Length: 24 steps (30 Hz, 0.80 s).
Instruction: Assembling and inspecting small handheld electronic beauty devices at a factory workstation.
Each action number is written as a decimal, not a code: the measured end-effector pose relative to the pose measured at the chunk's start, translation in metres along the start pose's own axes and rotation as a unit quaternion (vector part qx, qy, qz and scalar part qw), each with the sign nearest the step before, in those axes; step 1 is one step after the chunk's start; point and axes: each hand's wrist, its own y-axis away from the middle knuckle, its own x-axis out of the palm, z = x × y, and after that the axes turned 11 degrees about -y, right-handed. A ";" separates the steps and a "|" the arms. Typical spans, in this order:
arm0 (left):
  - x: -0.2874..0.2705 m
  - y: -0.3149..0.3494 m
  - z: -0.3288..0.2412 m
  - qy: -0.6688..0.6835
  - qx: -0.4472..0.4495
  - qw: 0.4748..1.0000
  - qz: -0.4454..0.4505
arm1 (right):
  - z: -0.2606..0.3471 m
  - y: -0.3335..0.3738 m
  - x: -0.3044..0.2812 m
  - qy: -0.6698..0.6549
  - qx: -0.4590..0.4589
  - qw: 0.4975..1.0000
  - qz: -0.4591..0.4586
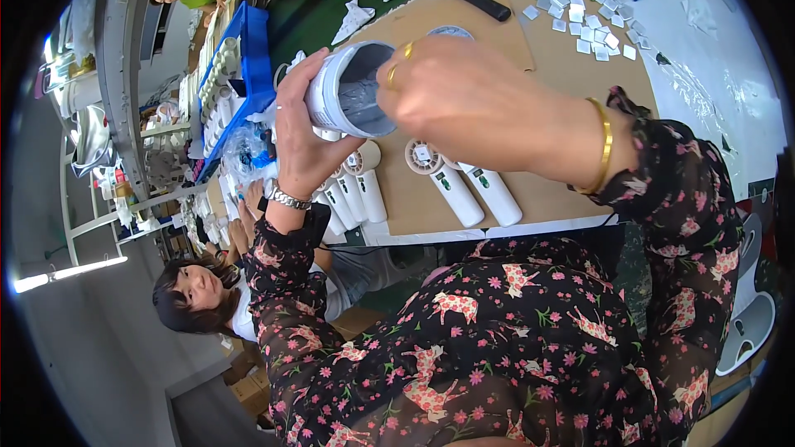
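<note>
Our left grip wraps the white tub, tilted above the tabletop; our right grip curls at its mouth, holding what we cannot tell. We'd best steady it, keeping grey paste off the rim.

White jar, tilted in left hand, open mouth facing right hand; grey paste inside.

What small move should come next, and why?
Probably ease the right hand slowly clear of the white tub while the left hand steadies it. The tub is tipped toward the right hand, which curls at its rim, and grey paste shows inside; whether that hand holds a tool is hidden.
</note>
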 end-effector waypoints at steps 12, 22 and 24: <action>0.004 -0.005 -0.004 0.009 0.005 1.000 0.005 | -0.015 0.009 -0.010 -0.001 -0.005 1.000 -0.010; 0.017 0.014 0.013 0.062 -0.011 0.998 0.012 | -0.032 0.025 -0.009 0.056 0.042 0.992 0.104; 0.002 0.020 0.013 0.041 -0.014 0.999 -0.009 | -0.031 0.017 -0.002 0.100 0.061 0.986 0.122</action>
